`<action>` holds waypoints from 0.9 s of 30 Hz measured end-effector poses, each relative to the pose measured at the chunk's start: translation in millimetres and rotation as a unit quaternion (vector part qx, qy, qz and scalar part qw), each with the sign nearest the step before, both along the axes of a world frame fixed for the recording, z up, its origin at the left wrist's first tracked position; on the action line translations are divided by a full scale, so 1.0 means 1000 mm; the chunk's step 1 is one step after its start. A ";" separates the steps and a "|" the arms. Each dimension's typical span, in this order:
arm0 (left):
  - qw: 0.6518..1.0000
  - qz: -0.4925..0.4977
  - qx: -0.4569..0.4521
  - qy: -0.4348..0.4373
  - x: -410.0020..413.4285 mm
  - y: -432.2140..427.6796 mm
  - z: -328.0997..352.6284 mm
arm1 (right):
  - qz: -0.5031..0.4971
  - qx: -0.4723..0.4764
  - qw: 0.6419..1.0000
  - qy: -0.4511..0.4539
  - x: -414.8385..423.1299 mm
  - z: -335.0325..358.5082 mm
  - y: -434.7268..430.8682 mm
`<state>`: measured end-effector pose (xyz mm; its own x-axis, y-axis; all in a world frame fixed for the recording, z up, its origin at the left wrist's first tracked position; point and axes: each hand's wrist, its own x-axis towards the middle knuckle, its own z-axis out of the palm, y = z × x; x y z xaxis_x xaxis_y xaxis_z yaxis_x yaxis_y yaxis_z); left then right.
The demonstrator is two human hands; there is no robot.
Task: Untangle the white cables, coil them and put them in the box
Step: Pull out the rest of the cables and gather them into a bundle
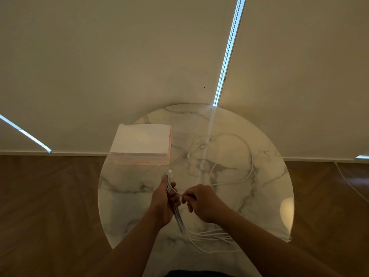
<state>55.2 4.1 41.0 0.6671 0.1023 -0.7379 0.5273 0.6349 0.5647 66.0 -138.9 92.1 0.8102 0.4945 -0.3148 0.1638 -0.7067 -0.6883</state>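
Head view: left hand (162, 204) grips bundled white cables (229, 156), right hand (201, 202) fingers pinch one strand; limp, light, best gathered near the plugs.

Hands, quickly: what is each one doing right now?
Left hand: closed, gripping a bundle of white cables.
Right hand: closed, pinching one cable strand.
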 end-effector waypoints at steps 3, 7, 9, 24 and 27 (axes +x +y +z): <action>1.000 -0.003 0.002 -0.003 -0.001 -0.002 0.003 | -0.004 -0.008 1.000 0.007 0.003 -0.001 0.000; 1.000 -0.003 0.023 -0.017 0.000 -0.001 0.002 | 0.005 -0.019 1.000 0.008 0.005 -0.002 0.000; 0.999 -0.006 0.029 -0.029 0.000 -0.002 0.002 | 0.006 -0.021 1.000 0.013 0.004 -0.004 -0.001; 0.993 0.116 -0.020 -0.029 0.014 0.004 -0.003 | -0.039 0.024 0.991 0.125 -0.028 -0.004 -0.002; 0.990 0.130 -0.035 -0.036 0.021 0.017 -0.005 | -0.020 0.006 0.988 0.155 -0.048 -0.019 -0.018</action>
